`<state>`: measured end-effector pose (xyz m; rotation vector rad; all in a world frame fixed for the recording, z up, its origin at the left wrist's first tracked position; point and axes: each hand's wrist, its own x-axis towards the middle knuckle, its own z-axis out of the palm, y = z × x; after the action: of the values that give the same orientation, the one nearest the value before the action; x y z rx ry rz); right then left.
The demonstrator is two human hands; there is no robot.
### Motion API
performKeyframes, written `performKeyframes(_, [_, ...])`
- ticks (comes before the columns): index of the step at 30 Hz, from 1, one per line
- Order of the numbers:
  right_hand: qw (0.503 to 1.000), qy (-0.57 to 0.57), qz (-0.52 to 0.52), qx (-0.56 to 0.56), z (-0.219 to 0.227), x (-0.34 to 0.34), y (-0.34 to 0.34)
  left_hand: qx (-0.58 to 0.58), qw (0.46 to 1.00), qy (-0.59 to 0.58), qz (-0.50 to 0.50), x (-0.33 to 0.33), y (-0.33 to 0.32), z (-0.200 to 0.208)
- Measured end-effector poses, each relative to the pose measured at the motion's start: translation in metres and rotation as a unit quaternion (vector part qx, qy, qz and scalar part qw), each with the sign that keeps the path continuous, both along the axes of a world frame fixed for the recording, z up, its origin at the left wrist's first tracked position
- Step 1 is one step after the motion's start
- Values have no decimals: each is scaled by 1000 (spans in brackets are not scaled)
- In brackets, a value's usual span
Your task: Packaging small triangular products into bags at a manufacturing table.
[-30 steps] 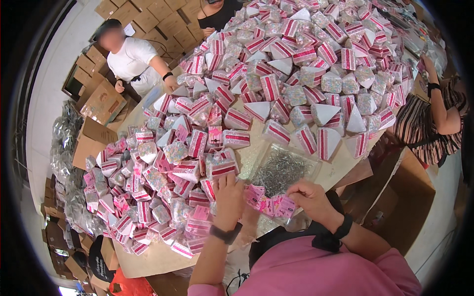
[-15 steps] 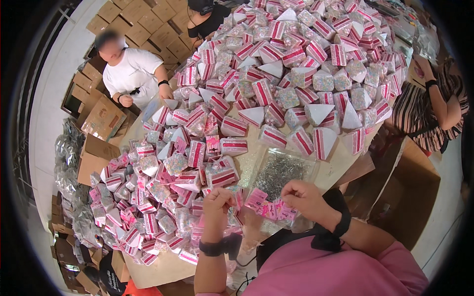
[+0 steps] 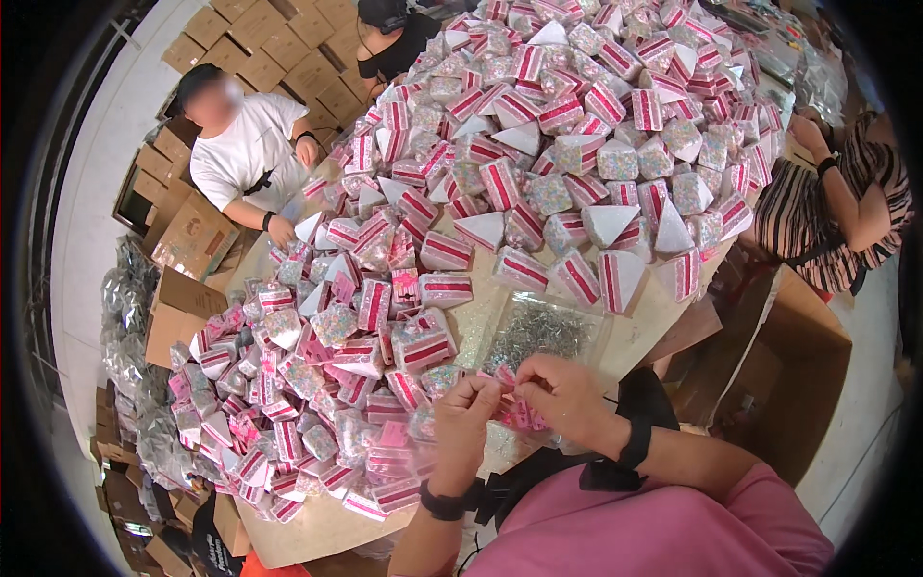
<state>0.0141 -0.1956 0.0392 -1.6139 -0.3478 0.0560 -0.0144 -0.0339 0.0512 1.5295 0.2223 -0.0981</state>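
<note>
My left hand [image 3: 461, 428] and my right hand [image 3: 572, 399] are close together at the near edge of the table, fingertips pinched and almost touching. Whatever is between the fingers is too small to make out. Just beneath and behind them lie small pink printed cards [image 3: 520, 415], partly hidden by my fingers. A clear plastic bag [image 3: 594, 338] of small silvery metal pieces [image 3: 538, 327] lies flat beyond my hands. To the left of my left hand spreads a heap of wrapped cake-slice-shaped pieces [image 3: 420, 348], white with pink stripes and speckled sides, some with pink cards.
A larger pile of the same cake-slice pieces [image 3: 577, 144] covers the far table. A person in white [image 3: 245, 154] stands far left, another in black [image 3: 394, 53] behind, and one in stripes [image 3: 827, 221] at right. An open cardboard box [image 3: 798, 385] stands right of me.
My hands have come together, the left moving right and the right moving left, and now meet over the pink cards. The person in white has reached a hand to the heap. The view has shifted slightly.
</note>
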Motion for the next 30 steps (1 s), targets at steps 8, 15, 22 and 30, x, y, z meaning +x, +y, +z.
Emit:
performKeyframes(8, [972,182,57,137,-15,4,1,-47,999,-14,-3,-5,-5,0])
performKeyframes(15, [929,267,85,244,-13,8,-5,30,998,-59,-19,-14,-10,6])
performKeyframes(22, [904,283,123,297,-22,1,0,416,869,-267,-23,-11,-15,16])
performKeyframes(30, [860,374,207,279,-6,-6,-9,388,884,-257,-52,-25,-9,12])
